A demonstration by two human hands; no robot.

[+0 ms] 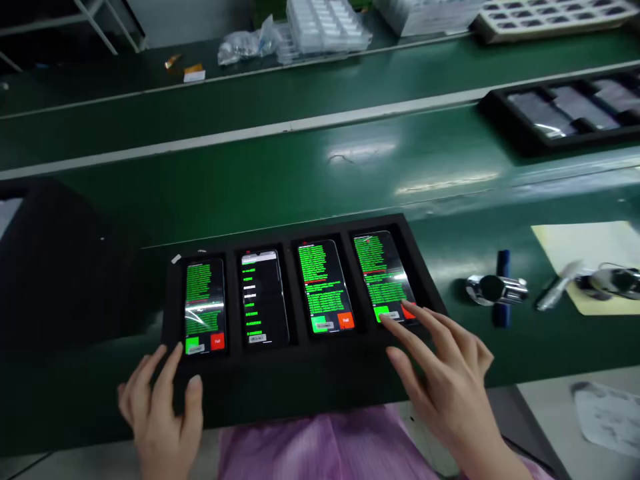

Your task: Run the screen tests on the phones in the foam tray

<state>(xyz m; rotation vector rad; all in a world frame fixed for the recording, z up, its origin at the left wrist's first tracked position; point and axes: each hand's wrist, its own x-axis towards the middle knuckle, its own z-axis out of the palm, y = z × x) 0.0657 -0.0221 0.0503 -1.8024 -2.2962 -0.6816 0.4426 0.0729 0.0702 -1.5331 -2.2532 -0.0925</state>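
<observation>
A black foam tray [300,380] lies on the green bench in front of me with several lit phones in its slots. The rightmost phone [383,277] shows green text, a green button and a red one; my right hand [445,373] is open over its lower end, a fingertip touching the green button. Beside it sit a phone with green text [323,283], a darker-screened phone [263,297] and the leftmost phone [204,303]. My left hand [160,407] rests open on the tray's front left edge, fingers spread just below the leftmost phone.
A second black tray [520,130] with covered phones sits on the belt at the right. A metal tool with a blue handle [497,290], a pen [555,293] and a yellow mat [595,250] lie right of the tray. Clear plastic trays [325,27] and a bag stand at the back.
</observation>
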